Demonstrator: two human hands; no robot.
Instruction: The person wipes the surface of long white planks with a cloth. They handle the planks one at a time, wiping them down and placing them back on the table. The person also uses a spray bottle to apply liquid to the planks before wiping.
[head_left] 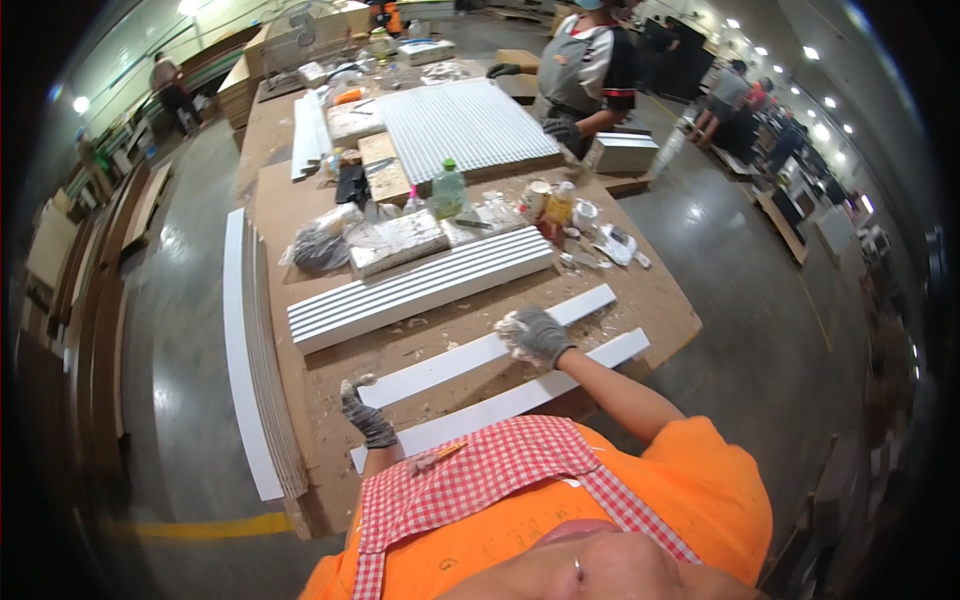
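Observation:
My right hand (543, 336), in a grey glove, is closed on a crumpled whitish rag (512, 334) and presses it onto a long white strip (440, 372). My left hand (368, 414), in a grey glove with pale fingertips, grips the left end of that same strip; part of its grip is hidden. Nearer to me lies a second white strip (520, 398), roughly parallel to the first and apart from it. Just beyond them sits a stack of white strips (425, 288) packed side by side.
The brown worktable (640, 300) is littered with scraps. Dirty white blocks (398, 243), a green bottle (449, 190), a yellow bottle (558, 205) and a plastic bag (322, 240) stand beyond. More strips line the left edge (250, 350). A gloved co-worker (585, 75) stands by a ribbed white panel (460, 125).

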